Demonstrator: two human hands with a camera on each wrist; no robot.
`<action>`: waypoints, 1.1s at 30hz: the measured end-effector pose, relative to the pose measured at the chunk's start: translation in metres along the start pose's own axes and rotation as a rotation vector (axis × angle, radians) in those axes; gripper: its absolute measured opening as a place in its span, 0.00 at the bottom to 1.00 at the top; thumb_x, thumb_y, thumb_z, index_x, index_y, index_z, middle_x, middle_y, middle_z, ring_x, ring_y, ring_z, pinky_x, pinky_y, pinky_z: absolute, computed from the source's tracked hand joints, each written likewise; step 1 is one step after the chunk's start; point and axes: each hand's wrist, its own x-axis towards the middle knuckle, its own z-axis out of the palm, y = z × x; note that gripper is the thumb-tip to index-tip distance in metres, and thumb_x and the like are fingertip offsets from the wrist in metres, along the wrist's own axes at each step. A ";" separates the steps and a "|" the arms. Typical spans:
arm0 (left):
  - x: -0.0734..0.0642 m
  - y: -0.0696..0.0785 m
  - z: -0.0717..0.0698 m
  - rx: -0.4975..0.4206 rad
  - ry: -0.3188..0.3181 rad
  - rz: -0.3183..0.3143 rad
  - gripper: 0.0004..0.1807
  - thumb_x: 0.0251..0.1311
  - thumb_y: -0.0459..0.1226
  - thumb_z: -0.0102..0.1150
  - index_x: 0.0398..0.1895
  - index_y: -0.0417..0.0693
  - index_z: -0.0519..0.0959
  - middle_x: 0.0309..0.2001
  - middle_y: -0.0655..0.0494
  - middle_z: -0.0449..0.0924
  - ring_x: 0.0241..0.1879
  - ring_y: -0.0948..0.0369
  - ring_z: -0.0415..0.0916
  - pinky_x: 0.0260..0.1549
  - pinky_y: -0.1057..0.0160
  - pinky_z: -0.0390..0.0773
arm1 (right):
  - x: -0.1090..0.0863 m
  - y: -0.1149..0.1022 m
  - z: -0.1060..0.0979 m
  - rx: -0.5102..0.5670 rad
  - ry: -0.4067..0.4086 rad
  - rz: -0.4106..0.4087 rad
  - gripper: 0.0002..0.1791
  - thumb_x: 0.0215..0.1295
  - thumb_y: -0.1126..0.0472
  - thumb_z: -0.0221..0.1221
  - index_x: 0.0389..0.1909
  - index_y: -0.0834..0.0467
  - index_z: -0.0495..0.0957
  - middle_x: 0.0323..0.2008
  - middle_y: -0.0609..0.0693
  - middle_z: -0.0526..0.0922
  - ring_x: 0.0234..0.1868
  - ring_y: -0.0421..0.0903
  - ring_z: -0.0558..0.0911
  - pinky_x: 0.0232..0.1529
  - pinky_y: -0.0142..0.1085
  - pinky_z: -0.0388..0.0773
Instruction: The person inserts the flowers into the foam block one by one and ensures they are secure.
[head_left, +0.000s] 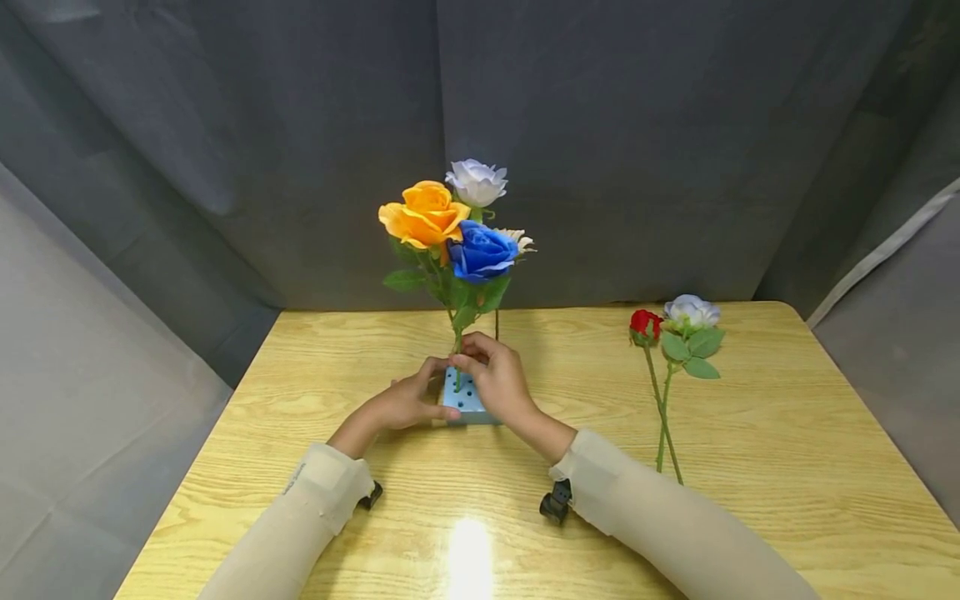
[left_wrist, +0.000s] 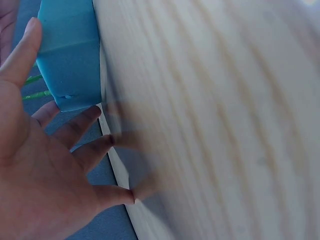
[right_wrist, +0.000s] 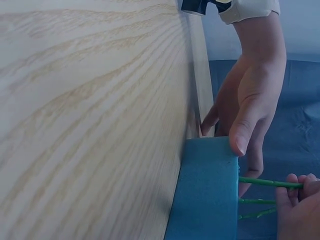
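Observation:
A light blue block (head_left: 472,417) with rows of holes in its top stands on the table. My left hand (head_left: 408,402) steadies its left side, the thumb against the near edge and the fingers spread around the side and back. Just above the block, my right hand (head_left: 501,382) pinches a green flower stem (right_wrist: 265,182) between thumb and fingers. Overhead cluster an orange rose (head_left: 425,218), a blue rose (head_left: 482,252), a white rose (head_left: 477,182) and a partly hidden cream flower (head_left: 521,240). Which bloom belongs to the pinched stem I cannot tell. Other stems stand in the block.
On the right of the wooden table (head_left: 787,433) lie a red rose (head_left: 646,326) and a pale lavender-white rose (head_left: 692,312), their stems crossing. Grey curtains (head_left: 600,150) hang behind the table's back edge and along both sides.

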 end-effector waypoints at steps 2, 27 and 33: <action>0.000 0.001 0.000 -0.003 0.000 0.001 0.47 0.63 0.55 0.69 0.77 0.60 0.52 0.80 0.43 0.55 0.79 0.41 0.52 0.66 0.21 0.26 | 0.000 0.001 0.000 -0.008 -0.003 -0.007 0.06 0.69 0.65 0.66 0.43 0.62 0.85 0.37 0.52 0.88 0.42 0.48 0.87 0.44 0.38 0.82; 0.001 0.000 0.001 -0.010 0.000 0.015 0.46 0.63 0.55 0.69 0.77 0.60 0.52 0.80 0.40 0.56 0.79 0.42 0.52 0.65 0.21 0.24 | -0.001 0.014 0.005 -0.148 -0.073 -0.079 0.05 0.72 0.61 0.62 0.44 0.57 0.83 0.35 0.48 0.88 0.41 0.44 0.87 0.45 0.40 0.83; 0.000 0.000 0.001 -0.030 -0.008 0.026 0.46 0.64 0.54 0.69 0.77 0.60 0.52 0.79 0.39 0.56 0.79 0.42 0.52 0.65 0.21 0.23 | -0.002 0.015 0.004 -0.169 -0.100 -0.102 0.04 0.74 0.61 0.61 0.43 0.56 0.83 0.35 0.47 0.88 0.38 0.42 0.86 0.41 0.37 0.82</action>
